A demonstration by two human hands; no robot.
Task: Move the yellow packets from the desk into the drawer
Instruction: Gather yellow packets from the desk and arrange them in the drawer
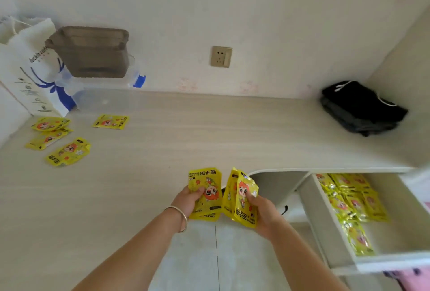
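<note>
Two small stacks of yellow packets are held up over the near edge of the desk (209, 132), one in each hand. The left hand (187, 201) grips its stack (206, 194) with the thumb pressed across the front, and a bracelet (182, 219) sits on that wrist. The right hand (261, 213) clasps the other stack (240, 197) just beside it, fingers curled round the right edge; the two stacks nearly touch.

Down and to the right of the right hand, the drawer (325, 227) stands pulled open, with many more packets (353, 200) lying inside it along its left side.

Far to the upper left of the left hand, four loose packets lie flat on the desk: three close together (55, 139) and one (111, 121) a little apart to their right. Beyond them stand a white paper bag (28, 69) with blue print and a brown plastic box (90, 52). Well up and right of the right hand, a black bundle (360, 109) rests in the desk's back corner. A wall socket (221, 56) is above the hands.
</note>
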